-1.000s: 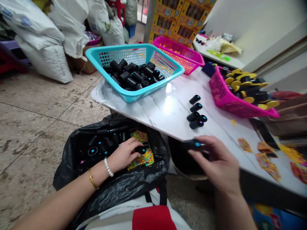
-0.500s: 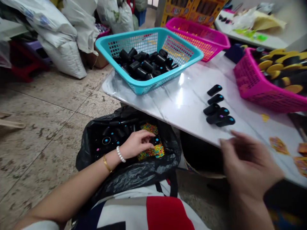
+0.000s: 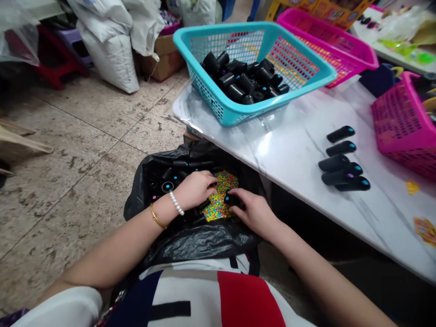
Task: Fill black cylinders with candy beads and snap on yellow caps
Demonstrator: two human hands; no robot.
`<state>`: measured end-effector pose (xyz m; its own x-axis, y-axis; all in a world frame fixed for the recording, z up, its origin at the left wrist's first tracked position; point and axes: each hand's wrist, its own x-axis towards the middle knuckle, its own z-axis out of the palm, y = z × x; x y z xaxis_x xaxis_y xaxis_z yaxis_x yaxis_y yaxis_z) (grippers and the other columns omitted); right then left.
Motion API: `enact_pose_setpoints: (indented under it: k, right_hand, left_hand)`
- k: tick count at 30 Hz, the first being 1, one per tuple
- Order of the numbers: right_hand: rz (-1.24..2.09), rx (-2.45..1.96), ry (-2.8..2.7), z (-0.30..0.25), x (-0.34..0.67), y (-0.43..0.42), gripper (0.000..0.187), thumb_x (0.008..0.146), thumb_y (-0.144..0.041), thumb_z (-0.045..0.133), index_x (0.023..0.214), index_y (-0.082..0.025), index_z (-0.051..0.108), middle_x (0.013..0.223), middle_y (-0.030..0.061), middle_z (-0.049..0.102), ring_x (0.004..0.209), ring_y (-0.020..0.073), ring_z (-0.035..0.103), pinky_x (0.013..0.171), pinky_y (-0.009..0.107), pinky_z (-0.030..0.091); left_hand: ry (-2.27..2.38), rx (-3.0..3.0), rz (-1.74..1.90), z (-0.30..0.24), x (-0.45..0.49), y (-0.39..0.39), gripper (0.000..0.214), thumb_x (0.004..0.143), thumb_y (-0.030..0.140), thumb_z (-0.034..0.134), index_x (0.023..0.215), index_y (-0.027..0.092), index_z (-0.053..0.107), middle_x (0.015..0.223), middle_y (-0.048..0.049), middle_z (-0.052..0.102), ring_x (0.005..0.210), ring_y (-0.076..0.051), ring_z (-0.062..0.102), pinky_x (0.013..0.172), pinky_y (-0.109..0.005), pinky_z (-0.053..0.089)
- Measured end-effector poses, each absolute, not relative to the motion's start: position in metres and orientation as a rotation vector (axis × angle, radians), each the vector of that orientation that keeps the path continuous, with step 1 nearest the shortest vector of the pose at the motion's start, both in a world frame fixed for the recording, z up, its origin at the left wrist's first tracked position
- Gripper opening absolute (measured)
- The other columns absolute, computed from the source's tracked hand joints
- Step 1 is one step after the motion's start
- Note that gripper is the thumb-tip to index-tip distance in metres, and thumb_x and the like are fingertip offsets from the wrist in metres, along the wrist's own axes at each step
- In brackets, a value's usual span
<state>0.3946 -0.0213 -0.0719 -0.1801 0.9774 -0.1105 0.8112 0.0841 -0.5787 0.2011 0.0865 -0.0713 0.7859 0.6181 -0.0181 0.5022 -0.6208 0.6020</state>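
My right hand (image 3: 256, 212) reaches into a black plastic bag (image 3: 170, 247), thumb and fingers closed on a small black cylinder with a blue dot (image 3: 228, 199) on its end. To its left, my left hand (image 3: 195, 190) hovers over the same bag, fingers curved and apart from the thumb, with nothing visible between them. Between the hands lies a mass of small multicoloured beads (image 3: 221, 211). Many black cylinders (image 3: 168, 174) with coloured dots fill the bag's left side. Several more black cylinders (image 3: 340, 149) lie grouped on the white marbled table (image 3: 282, 154).
A turquoise basket (image 3: 235, 116) holding black cylinders stands at the table's far corner. Pink baskets stand behind it (image 3: 366, 50) and at the right (image 3: 391, 122). White sacks (image 3: 114, 59) and a cardboard box (image 3: 163, 59) rest on the floor. Orange wrappers (image 3: 424, 230) lie on the table.
My right hand has moved from beside the table down into the bag and taken the black cylinder from my left hand's fingertips. My left hand has drawn slightly back. The view has shifted left.
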Motion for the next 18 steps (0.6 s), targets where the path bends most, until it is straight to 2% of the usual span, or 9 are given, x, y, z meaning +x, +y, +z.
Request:
enact_pose_setpoints:
  k: [3,5,7,10,14,18]
  right_hand:
    - [0.582,-1.749,-2.529,-0.081,0.384,-0.017,0.019,0.083,-0.007,0.053,0.097,-0.016,0.063,0.101,0.0111,0.063,0.096,0.0235,0.057,0.083,0.035,0.048]
    - [0.458,-1.739,-2.708,-0.088,0.37,-0.013,0.018,0.087,-0.009,0.048,0.09,-0.015,0.064,0.094,0.013,0.063,0.092,0.0253,0.056,0.081,0.037,0.048]
    - [0.517,-1.68,-2.759,-0.092,0.359,-0.01,0.015,0.086,-0.01,0.05,0.089,-0.014,0.065,0.091,0.0121,0.064,0.09,0.0252,0.056,0.08,0.037,0.047]
    - [0.801,-1.602,-2.55,-0.084,0.359,-0.011,0.018,0.078,-0.011,0.063,0.095,-0.016,0.065,0.096,0.0083,0.064,0.094,0.0225,0.057,0.083,0.032,0.047]
    - [1.124,-1.586,-2.062,-0.062,0.384,-0.023,0.029,0.074,-0.013,0.07,0.101,-0.02,0.063,0.093,0.0017,0.062,0.078,0.014,0.059,0.072,0.025,0.048]
    - [1.103,-1.623,-1.83,-0.05,0.395,-0.033,0.028,0.073,-0.012,0.071,0.099,-0.02,0.065,0.089,-0.0001,0.061,0.073,0.0118,0.057,0.068,0.023,0.046]
  left_hand:
    - [0.801,2.391,0.226,-0.076,0.201,0.09,0.028,0.082,0.024,0.062,0.107,0.013,0.069,0.1,-0.0102,0.069,0.093,-0.021,0.064,0.088,-0.031,0.049]
    - [0.805,2.394,0.219,-0.077,0.203,0.09,0.028,0.082,0.023,0.062,0.106,0.012,0.069,0.1,-0.0107,0.069,0.092,-0.021,0.064,0.087,-0.031,0.049]
    - [0.804,2.392,0.214,-0.077,0.205,0.089,0.028,0.081,0.021,0.062,0.106,0.012,0.069,0.099,-0.0108,0.069,0.091,-0.021,0.064,0.086,-0.03,0.05]
    - [0.771,2.382,0.23,-0.076,0.205,0.088,0.028,0.082,0.022,0.062,0.106,0.012,0.069,0.099,-0.0102,0.069,0.091,-0.02,0.064,0.086,-0.029,0.049]
    - [0.721,2.35,0.252,-0.075,0.203,0.087,0.029,0.085,0.027,0.06,0.109,0.013,0.068,0.102,-0.0095,0.069,0.093,-0.019,0.064,0.088,-0.029,0.048]
    - [0.69,2.384,0.202,-0.076,0.208,0.084,0.03,0.087,0.026,0.057,0.112,0.013,0.066,0.104,-0.0098,0.068,0.095,-0.019,0.063,0.089,-0.029,0.048]
